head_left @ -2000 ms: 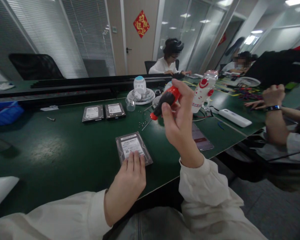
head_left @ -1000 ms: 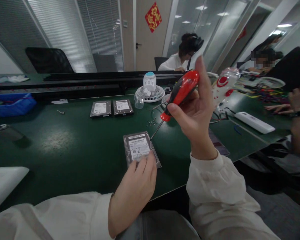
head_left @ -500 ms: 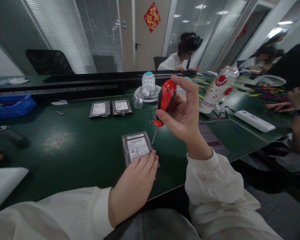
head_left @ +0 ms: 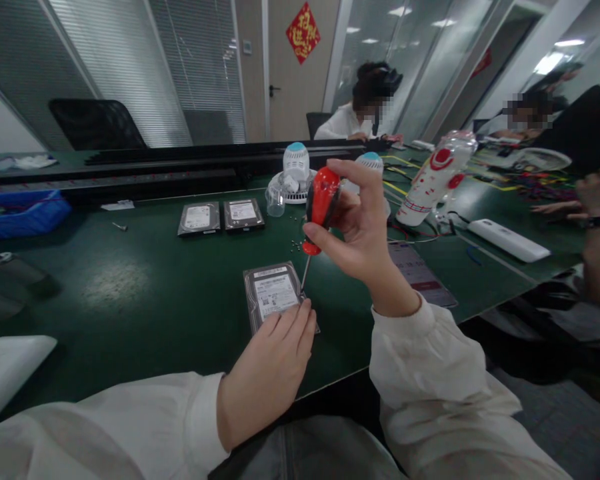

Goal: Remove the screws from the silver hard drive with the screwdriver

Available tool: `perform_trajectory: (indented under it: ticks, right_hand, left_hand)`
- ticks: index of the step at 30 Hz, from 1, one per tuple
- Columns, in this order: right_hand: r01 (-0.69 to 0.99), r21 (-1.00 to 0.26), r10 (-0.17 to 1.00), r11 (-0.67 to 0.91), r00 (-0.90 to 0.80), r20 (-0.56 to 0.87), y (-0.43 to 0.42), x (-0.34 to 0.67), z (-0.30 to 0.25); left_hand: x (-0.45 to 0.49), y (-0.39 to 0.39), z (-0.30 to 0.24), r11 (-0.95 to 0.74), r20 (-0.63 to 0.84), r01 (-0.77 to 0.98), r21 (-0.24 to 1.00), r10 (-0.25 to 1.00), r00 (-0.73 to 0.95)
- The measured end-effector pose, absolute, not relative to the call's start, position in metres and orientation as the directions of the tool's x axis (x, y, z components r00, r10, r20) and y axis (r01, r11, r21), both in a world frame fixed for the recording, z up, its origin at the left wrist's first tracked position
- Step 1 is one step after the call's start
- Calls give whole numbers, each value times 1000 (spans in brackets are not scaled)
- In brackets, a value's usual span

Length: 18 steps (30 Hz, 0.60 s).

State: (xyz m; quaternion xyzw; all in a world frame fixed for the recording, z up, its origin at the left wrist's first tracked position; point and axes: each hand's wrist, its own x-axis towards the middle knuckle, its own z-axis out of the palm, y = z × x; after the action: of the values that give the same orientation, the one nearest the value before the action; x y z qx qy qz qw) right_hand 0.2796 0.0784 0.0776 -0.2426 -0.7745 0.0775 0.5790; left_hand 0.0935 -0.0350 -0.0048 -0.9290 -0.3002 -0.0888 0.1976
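Note:
A hard drive (head_left: 271, 283) with a white label lies face up on the green table. My left hand (head_left: 275, 360) rests flat over its near part, fingers stretched out; the thumb is hidden. In my right hand (head_left: 357, 233) is a screwdriver (head_left: 322, 200) with a red and black handle, gripped between thumb and fingers. Its shaft slants down to the drive's right edge, close to my left fingertips. Whether the tip sits in a screw is too small to tell. Several small screws (head_left: 296, 246) lie beyond the drive.
Two more hard drives (head_left: 199, 219) (head_left: 243, 215) lie farther back. Behind them stand a white fan (head_left: 296, 163) and a clear cup (head_left: 275, 201). To the right are a phone (head_left: 420, 273), a red-and-white bottle (head_left: 433, 180) and a white power strip (head_left: 509, 241). A blue bin (head_left: 25, 217) sits left. Co-workers are nearby.
My right hand and the screwdriver have shifted slightly left, its tip now a little lower along the drive's edge. My left hand stays put. A second metal cylinder shows at far left, where a co-worker's hand was.

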Motion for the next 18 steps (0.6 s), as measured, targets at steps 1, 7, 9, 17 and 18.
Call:
perform_trajectory:
  ticks: [1,7,9,17,18]
  right_hand:
    - [285,-402,466,870,-212,859,78,280,78]
    - [280,-379,443,882,-220,869,79,281,78]
    - [285,-372,439,884,-226,870,79,281,79]
    - [305,-345,423,888,-244,873,79,281,80]
    - [314,-331,412,890,-246,877,79,281,80]
  left_hand:
    - [94,-35,-5,-743,282,591,-315,521,806]
    - [94,-35,-5,-744,281,588,-316,519,807]
    - [94,-35,-5,-745,280,588,-314,519,807]
    - [94,-34,-6,-748,286,588,-309,516,807]
    - [94,-34,-6,-748,285,588,-308,517,807]
